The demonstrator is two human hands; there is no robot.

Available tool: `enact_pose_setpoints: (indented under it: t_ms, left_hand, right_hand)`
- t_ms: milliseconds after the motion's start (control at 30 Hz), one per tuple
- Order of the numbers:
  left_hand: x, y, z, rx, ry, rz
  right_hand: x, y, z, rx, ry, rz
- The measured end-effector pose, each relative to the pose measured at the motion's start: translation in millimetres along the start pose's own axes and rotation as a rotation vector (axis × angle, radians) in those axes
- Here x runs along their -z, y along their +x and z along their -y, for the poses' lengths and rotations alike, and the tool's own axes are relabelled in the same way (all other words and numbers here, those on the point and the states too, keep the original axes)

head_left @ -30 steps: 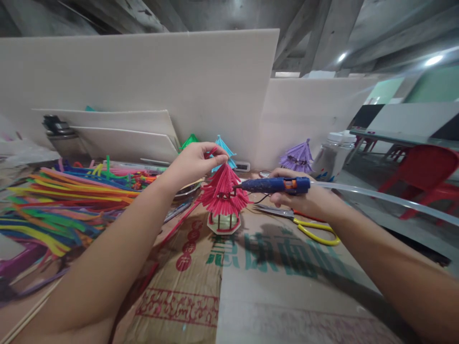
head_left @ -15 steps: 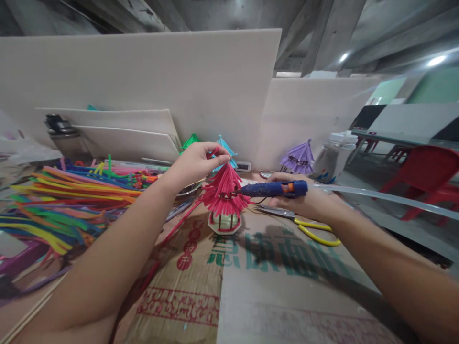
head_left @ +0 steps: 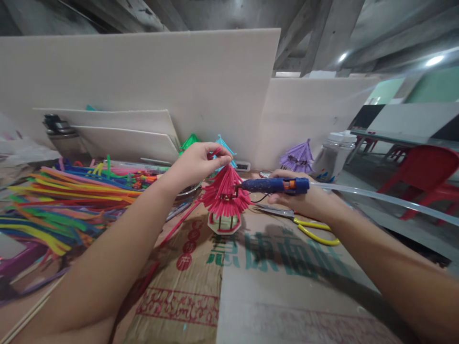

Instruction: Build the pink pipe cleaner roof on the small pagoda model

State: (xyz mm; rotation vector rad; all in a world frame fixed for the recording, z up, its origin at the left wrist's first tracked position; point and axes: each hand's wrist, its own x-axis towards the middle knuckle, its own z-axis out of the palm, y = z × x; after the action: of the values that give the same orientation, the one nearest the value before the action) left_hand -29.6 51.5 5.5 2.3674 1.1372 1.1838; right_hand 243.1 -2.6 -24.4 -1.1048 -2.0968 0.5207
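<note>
A red pavilion model (head_left: 226,200) with a two-tiered roof of pipe cleaners stands on a pale octagonal base at the centre. My left hand (head_left: 202,165) is closed at the tip of its roof, thumb and fingers pinching the peak; a bit of red pipe cleaner shows between the fingers. My right hand (head_left: 301,200) is wrapped round a blue glue gun (head_left: 274,186), with a long clear glue stick (head_left: 376,197) running out of its back. The gun's nozzle points left, at the gap between the two roof tiers. Whether it touches the model I cannot tell.
Yellow-handled scissors (head_left: 315,229) lie right of the model on the printed cardboard (head_left: 186,282). Many coloured pipe cleaners (head_left: 82,191) are heaped at left. Behind stand green (head_left: 189,142), light-blue (head_left: 224,143) and purple (head_left: 298,156) roofed models, a white-capped bottle (head_left: 335,153) and white boards (head_left: 143,81).
The glue gun's nozzle has shifted slightly up and to the right, by the gap between the roof tiers. My left hand stays at the roof's peak.
</note>
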Motion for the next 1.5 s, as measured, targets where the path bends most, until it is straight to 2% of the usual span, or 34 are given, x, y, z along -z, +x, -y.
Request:
enact_pose_setpoints:
  t_ms: [300,733,900,1133,1300,1500]
  left_hand:
    - [-0.9,-1,-4,-0.009,-0.005,0.009]
    - [-1.3,-2,-10,-0.050,-0.036,0.020]
    - [-0.8,-4,-12,-0.031,-0.034,0.030]
    - [-2.3,-5,-15,-0.046,-0.044,0.031]
    - [-2.4,-5,-17,-0.059,-0.052,0.034]
    - [-2.5,-6,-19,-0.060,-0.065,0.037]
  right_hand:
    - [1,-1,1,-0.019,-0.028,-0.073]
    - [0,1,19,-0.027,0.001,-0.126]
    - [1,0,16,-0.067,0.018,-0.114]
    - [4,-2,14,-0.033,0.012,-0.106]
    - [3,-2,15,-0.016,-0.058,-0.136]
    - [1,-1,13,0.011,0.017,-0.207]
